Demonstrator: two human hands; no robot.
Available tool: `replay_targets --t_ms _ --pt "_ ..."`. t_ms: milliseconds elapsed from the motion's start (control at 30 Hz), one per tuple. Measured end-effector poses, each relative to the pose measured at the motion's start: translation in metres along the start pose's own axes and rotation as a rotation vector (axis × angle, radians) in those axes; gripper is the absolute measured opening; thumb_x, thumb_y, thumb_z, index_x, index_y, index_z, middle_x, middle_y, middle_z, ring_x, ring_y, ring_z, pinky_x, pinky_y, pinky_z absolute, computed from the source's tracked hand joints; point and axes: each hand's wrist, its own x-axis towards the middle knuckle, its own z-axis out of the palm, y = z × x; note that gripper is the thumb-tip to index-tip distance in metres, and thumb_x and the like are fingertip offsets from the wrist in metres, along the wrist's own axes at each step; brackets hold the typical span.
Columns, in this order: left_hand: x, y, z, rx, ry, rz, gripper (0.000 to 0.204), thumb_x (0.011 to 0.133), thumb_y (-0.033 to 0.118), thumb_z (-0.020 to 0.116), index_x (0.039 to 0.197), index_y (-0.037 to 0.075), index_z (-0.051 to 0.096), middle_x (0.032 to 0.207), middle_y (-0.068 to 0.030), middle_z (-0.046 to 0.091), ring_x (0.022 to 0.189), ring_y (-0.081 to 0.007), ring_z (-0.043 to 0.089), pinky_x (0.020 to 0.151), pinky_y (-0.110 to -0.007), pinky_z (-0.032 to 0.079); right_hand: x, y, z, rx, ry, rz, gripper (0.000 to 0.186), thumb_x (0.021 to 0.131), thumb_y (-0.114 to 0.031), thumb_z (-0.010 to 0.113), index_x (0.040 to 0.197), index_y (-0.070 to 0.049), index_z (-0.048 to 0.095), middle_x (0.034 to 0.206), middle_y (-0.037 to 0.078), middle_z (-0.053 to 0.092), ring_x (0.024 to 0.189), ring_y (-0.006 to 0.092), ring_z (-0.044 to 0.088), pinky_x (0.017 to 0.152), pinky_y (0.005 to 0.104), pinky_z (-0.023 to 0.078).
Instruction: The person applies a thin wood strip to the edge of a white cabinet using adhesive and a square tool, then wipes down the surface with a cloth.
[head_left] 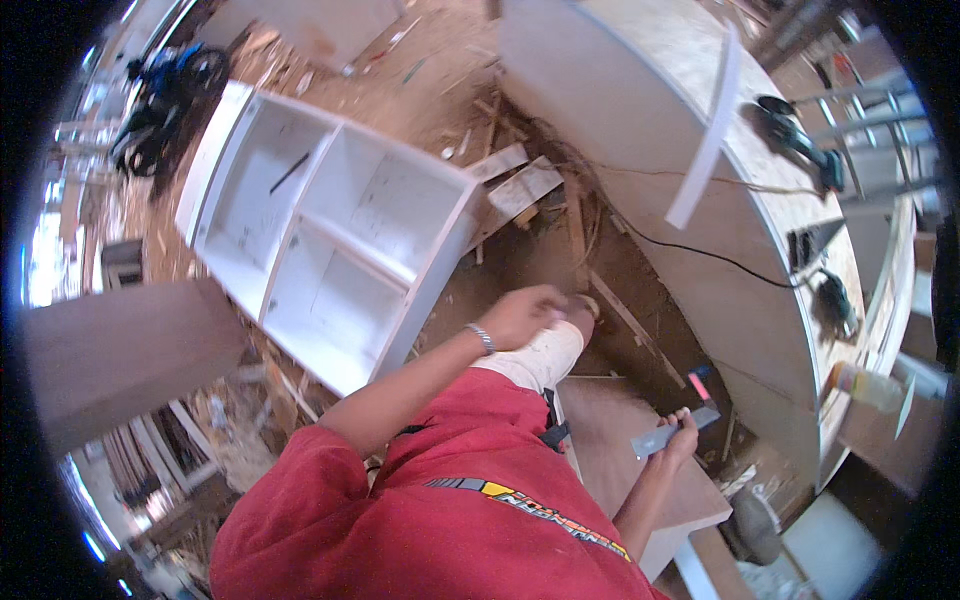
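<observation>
My left hand [522, 318], with a metal band at the wrist, is over my raised knee in pale trousers [545, 358]. Its fingers look curled but are smeared by motion, so whether they hold anything is unclear. Low on the right, my right hand [682, 436] has its fingers closed around a flat, greyish, see-through strip [652, 441], perhaps a plastic packet. A pink and blue part shows just beyond the fingers. Beneath that hand lies a brown wooden panel [610, 425]. Left of my left arm, a white open cabinet [345, 275] with several compartments rests tilted.
A long workbench [660, 200] runs along the right, carrying a white strip [708, 130], green power tools [800, 145] with trailing cords, and a bottle [865, 387]. Wood offcuts [525, 185] litter the dirt floor. A brown block-like surface [130, 350] stands left; a motorbike [165, 105] is behind.
</observation>
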Motion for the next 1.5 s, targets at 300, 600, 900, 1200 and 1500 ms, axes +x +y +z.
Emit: replay_targets --t_ms 300,600,900,1200,1500 --pt "-0.200 -0.267 -0.130 0.085 0.841 -0.458 0.023 0.086 0.005 0.071 0.109 0.002 0.070 0.100 -0.0173 0.073 0.089 -0.0240 0.070 0.082 -0.035 0.056 -0.108 0.124 0.112 -0.585 -0.450 0.263 0.024 0.097 -0.008 0.054 0.118 0.001 0.057 0.078 0.003 0.056 0.058 0.0143 0.052 0.054 0.0302 0.045" --pt "-0.154 -0.342 -0.253 0.535 0.547 -0.101 0.013 0.092 0.012 0.064 0.102 0.010 0.073 0.104 -0.0155 0.064 0.106 -0.0355 0.062 0.090 -0.042 0.051 -0.159 0.298 0.146 -1.048 -0.618 0.103 0.027 0.104 -0.015 0.053 0.127 -0.003 0.058 0.079 0.003 0.057 0.061 0.0125 0.053 0.057 0.0280 0.045" --pt "-0.028 -0.492 -0.327 0.719 0.064 0.356 0.019 0.090 0.014 0.064 0.106 0.014 0.074 0.104 -0.0078 0.070 0.097 -0.0304 0.067 0.086 -0.042 0.054 -0.194 0.472 0.111 -0.950 -0.507 0.102 0.034 0.106 -0.023 0.054 0.135 -0.005 0.057 0.079 0.000 0.056 0.065 0.0081 0.052 0.059 0.0258 0.044" --pt "-0.017 -0.493 -0.331 0.837 -0.107 0.384 0.017 0.088 0.018 0.070 0.100 0.007 0.075 0.095 -0.0130 0.071 0.087 -0.0305 0.070 0.081 -0.040 0.055 -0.218 0.527 0.157 -0.834 -0.579 -0.177 0.038 0.106 -0.019 0.052 0.139 0.000 0.052 0.081 0.001 0.057 0.068 0.0071 0.051 0.063 0.0239 0.045" --pt "-0.018 -0.500 -0.334 0.836 -0.097 0.419 0.017 0.086 0.019 0.071 0.097 0.006 0.076 0.090 -0.0154 0.072 0.085 -0.0333 0.070 0.079 -0.043 0.054 -0.212 0.547 0.174 -0.791 -0.592 -0.305 0.041 0.104 -0.022 0.056 0.139 0.000 0.054 0.085 0.003 0.061 0.069 0.0093 0.054 0.062 0.0253 0.045"
